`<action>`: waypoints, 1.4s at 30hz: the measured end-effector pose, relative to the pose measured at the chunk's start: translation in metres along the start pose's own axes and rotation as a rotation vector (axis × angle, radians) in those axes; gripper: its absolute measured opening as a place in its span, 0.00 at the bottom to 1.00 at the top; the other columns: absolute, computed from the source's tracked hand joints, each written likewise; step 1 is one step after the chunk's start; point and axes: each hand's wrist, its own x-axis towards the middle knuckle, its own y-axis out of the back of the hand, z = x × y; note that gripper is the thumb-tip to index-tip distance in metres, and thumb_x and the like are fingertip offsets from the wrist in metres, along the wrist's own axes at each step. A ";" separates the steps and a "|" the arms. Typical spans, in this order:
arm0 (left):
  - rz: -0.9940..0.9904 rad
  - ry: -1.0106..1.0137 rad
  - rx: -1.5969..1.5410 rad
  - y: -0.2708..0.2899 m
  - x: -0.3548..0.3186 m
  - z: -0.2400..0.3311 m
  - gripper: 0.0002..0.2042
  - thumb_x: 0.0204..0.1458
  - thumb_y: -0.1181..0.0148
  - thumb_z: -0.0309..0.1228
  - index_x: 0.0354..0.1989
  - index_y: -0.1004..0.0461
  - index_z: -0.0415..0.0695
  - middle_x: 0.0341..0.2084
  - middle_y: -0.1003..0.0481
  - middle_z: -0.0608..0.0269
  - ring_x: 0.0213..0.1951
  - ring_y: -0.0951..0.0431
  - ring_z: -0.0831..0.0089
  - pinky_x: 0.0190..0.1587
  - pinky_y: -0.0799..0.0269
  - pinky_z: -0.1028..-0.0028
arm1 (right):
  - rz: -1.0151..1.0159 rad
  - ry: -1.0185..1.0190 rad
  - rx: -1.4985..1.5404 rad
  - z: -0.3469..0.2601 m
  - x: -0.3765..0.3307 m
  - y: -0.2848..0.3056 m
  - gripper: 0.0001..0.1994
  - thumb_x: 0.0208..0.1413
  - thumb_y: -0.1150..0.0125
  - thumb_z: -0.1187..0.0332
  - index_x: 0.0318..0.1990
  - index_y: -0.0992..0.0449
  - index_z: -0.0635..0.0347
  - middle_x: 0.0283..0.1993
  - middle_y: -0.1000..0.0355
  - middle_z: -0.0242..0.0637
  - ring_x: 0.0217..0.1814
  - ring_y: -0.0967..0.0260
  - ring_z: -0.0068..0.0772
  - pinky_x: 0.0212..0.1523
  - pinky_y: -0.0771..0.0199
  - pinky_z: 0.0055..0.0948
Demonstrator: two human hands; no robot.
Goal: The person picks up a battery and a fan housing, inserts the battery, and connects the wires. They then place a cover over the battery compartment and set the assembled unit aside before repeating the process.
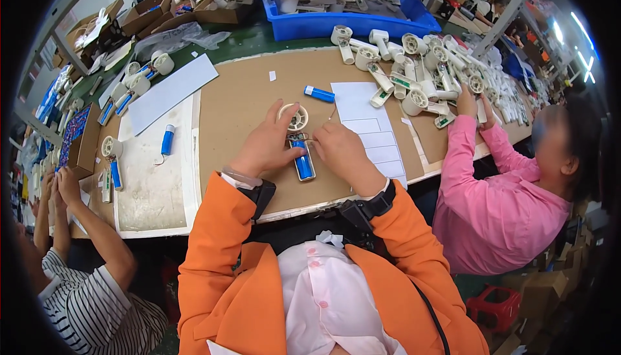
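Head view, white fan part [299, 136] between left hand [266, 145], right hand [341, 150], seemingly gripped.

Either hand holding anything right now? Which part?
Both hands are on the small white handheld fan lying on the table. The left hand grips its round head; the right hand pinches at the open handle beside the blue battery.
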 end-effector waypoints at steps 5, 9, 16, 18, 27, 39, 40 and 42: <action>-0.023 0.006 -0.056 -0.001 0.001 -0.001 0.45 0.43 0.29 0.40 0.70 0.48 0.53 0.67 0.47 0.44 0.54 0.28 0.47 0.54 0.29 0.61 | 0.020 0.030 -0.108 -0.002 0.003 -0.012 0.04 0.50 0.37 0.70 0.31 0.26 0.57 0.31 0.31 0.38 0.36 0.28 0.41 0.33 0.26 0.38; -0.020 -0.011 -0.065 -0.002 0.003 -0.003 0.45 0.42 0.29 0.40 0.70 0.49 0.53 0.66 0.46 0.46 0.54 0.28 0.47 0.54 0.29 0.61 | 0.017 0.064 -0.157 0.001 0.006 -0.015 0.04 0.49 0.37 0.71 0.30 0.26 0.58 0.31 0.30 0.39 0.36 0.29 0.44 0.34 0.26 0.37; -0.040 -0.043 -0.075 -0.001 0.005 -0.007 0.47 0.42 0.29 0.35 0.72 0.51 0.53 0.63 0.42 0.48 0.54 0.27 0.51 0.55 0.29 0.66 | -0.156 -0.306 0.861 0.024 0.015 -0.023 0.04 0.56 0.39 0.72 0.36 0.23 0.62 0.34 0.28 0.34 0.36 0.29 0.27 0.36 0.29 0.24; -0.033 -0.048 -0.091 -0.002 0.004 -0.010 0.47 0.42 0.29 0.35 0.72 0.51 0.53 0.63 0.42 0.48 0.54 0.27 0.51 0.55 0.29 0.66 | -0.192 -0.347 0.944 0.027 0.016 -0.029 0.04 0.57 0.39 0.72 0.37 0.23 0.62 0.35 0.28 0.34 0.36 0.30 0.25 0.36 0.29 0.24; -0.057 -0.052 -0.180 -0.003 0.004 -0.014 0.47 0.41 0.28 0.33 0.71 0.50 0.52 0.65 0.43 0.48 0.56 0.29 0.54 0.56 0.29 0.66 | -0.125 -0.230 0.784 0.032 0.012 -0.034 0.05 0.56 0.38 0.71 0.37 0.22 0.62 0.35 0.30 0.35 0.34 0.31 0.28 0.37 0.30 0.25; -0.091 -0.116 -0.303 -0.003 0.007 -0.025 0.48 0.41 0.27 0.29 0.71 0.51 0.51 0.66 0.43 0.55 0.48 0.27 0.65 0.51 0.27 0.70 | 0.189 0.076 0.487 0.018 0.010 -0.025 0.05 0.49 0.35 0.76 0.35 0.22 0.59 0.32 0.35 0.34 0.38 0.36 0.37 0.41 0.35 0.30; -0.102 -0.118 -0.336 -0.003 0.007 -0.025 0.48 0.41 0.27 0.28 0.71 0.51 0.51 0.66 0.43 0.56 0.46 0.27 0.67 0.49 0.27 0.71 | 0.193 0.084 0.477 0.017 0.009 -0.025 0.05 0.48 0.35 0.76 0.34 0.22 0.58 0.32 0.34 0.34 0.39 0.36 0.37 0.41 0.35 0.31; -0.112 -0.115 -0.365 -0.001 0.007 -0.026 0.48 0.41 0.27 0.28 0.72 0.51 0.51 0.66 0.43 0.56 0.44 0.28 0.68 0.48 0.27 0.71 | 0.198 0.096 0.465 0.014 0.010 -0.025 0.05 0.48 0.35 0.76 0.34 0.22 0.58 0.32 0.34 0.34 0.39 0.36 0.37 0.41 0.35 0.31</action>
